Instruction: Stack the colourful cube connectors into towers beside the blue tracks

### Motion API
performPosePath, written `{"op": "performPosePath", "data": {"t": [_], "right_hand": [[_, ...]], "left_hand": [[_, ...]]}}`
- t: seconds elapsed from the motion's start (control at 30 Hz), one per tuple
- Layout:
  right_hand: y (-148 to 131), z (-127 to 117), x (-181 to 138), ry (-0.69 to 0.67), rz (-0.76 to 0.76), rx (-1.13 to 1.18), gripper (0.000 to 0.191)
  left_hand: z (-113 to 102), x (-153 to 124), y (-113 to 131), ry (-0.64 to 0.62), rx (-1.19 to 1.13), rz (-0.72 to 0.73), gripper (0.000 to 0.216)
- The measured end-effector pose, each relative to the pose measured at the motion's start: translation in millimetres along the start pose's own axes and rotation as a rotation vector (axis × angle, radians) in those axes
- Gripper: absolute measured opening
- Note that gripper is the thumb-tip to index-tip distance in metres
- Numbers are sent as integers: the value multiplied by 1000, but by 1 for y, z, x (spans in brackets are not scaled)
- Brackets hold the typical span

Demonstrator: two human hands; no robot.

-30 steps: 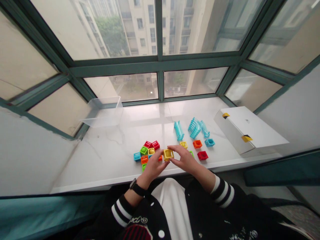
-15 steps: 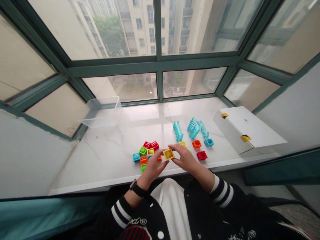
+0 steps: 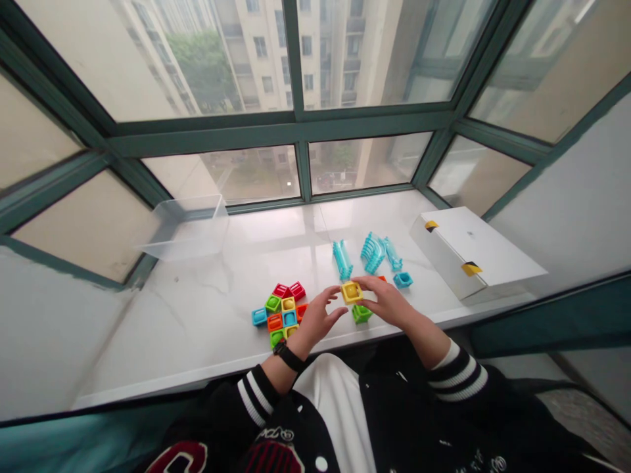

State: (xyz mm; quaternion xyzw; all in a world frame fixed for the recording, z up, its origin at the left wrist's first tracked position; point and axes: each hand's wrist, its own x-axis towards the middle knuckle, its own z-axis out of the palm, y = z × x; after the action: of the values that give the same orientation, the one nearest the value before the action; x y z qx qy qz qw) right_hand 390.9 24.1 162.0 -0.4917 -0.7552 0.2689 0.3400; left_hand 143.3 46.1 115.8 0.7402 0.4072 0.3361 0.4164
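Note:
My right hand grips a yellow block with a hollow top, just above the white ledge. My left hand is open at the block's left side, thumb and fingers apart; whether a fingertip still touches the block I cannot tell. A green block lies right below the yellow one. Left of my left hand is a cluster of several red, green, blue, orange and yellow blocks. An orange block is mostly hidden behind my right hand, and a blue block sits to its right.
Clear blue track-like pieces lie farther back: a straight one, a curved one and another. A transparent bin stands at the back left. At the right is a white box with yellow-black tabs. Windows border the ledge.
The yellow block has moved right, over the green block. My left hand has loosened from it, fingers spreading. My right hand now covers the red block's place. The view has shifted a little.

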Motion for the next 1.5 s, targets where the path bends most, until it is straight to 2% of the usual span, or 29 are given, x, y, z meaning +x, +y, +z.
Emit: {"op": "performPosePath", "data": {"t": [0.2, 0.37, 0.5, 0.77, 1.13, 1.33, 1.5], "right_hand": [[26, -23, -5, 197, 134, -74, 51], [51, -19, -3, 210, 201, -42, 52], [64, -7, 4, 180, 260, -28, 52], [60, 1, 23, 72, 385, -46, 53], [71, 21, 44, -110, 385, -189, 50], [77, 21, 43, -141, 394, -235, 48], [71, 18, 45, -191, 378, -330, 43]], "left_hand": [[27, 40, -33, 5, 107, -220, 55], [48, 61, -50, -59, 158, -246, 69], [60, 67, -56, -58, 196, -261, 73], [58, 70, -58, -79, 146, -234, 43], [55, 68, -58, -80, 178, -204, 44], [56, 70, -58, -83, 171, -205, 43], [56, 69, -57, -80, 173, -199, 42]]}}
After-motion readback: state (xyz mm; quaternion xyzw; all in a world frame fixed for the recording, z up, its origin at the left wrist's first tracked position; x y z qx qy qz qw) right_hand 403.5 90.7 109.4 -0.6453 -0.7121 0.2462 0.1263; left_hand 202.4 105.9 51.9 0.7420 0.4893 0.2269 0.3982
